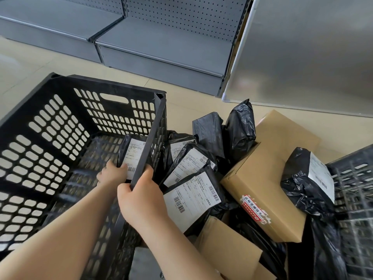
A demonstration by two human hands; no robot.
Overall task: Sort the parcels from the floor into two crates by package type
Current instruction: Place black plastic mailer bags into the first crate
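Your left hand [113, 174] was down inside the black slotted crate [60, 150], its fingers curled around the near end of a black poly-bag parcel with a white shipping label [133, 156]. That parcel leaned against the inside of the crate's right wall, near the crate's floor. Your right hand [143, 197] gripped the crate's right rim, fingers wrapped over the top edge and thumb on the inner side.

Just outside that right wall, on the tan tiled floor [191, 104], lay the unsorted heap. Three more labelled black poly-bags [191, 197] overlapped one another like fanned cards, touching the crate wall. Behind them two unlabelled black bags [240, 128] stood upright. To their right a large brown cardboard box [272, 178] with a red-and-white sticker sat tilted on the heap, and a crumpled black bag with a label [306, 178] rested against its right side. A smaller cardboard piece [228, 249] lay at the near edge of the heap.

A second dark crate [355, 199] stood at the right edge of the view, touching the crumpled bag. Grey metal shelving [161, 47] ran along the far side of the floor.
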